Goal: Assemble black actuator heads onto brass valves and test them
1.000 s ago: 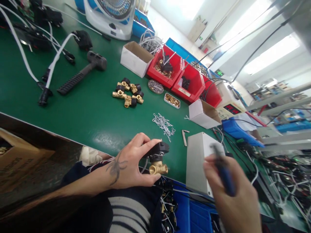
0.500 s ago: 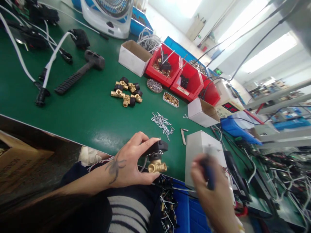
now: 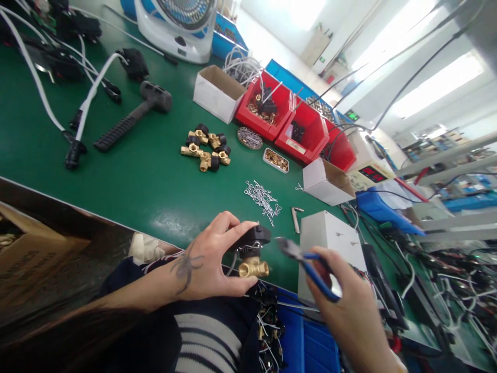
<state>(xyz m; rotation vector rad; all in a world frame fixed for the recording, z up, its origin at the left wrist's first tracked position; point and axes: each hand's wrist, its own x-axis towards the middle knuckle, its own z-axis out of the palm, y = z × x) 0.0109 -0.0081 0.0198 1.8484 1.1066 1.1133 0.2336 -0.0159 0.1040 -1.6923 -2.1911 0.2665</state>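
My left hand (image 3: 209, 261) grips a brass valve with a black cap (image 3: 252, 254), held upright at the near edge of the green table (image 3: 147, 176). My right hand (image 3: 349, 311) is closed around blue-handled pliers (image 3: 306, 261), whose metal tips point left and sit just right of the valve's black cap, not touching it. A pile of small wire clips (image 3: 263, 198) lies on the table just beyond the valve. A cluster of several similar brass valves (image 3: 205, 147) lies farther back.
A white box (image 3: 328, 243) stands by my right hand. Red bins (image 3: 287, 122) of parts, white cartons (image 3: 217, 93), a black mallet (image 3: 132, 116), cables (image 3: 77, 109) and a fan (image 3: 176, 23) lie at the back. A blue bin (image 3: 306, 342) with wired parts sits below.
My right hand swung the pliers from upright and blurred beside the white box to level, with tips pointing left toward the valve. My left hand and the valve stayed put.
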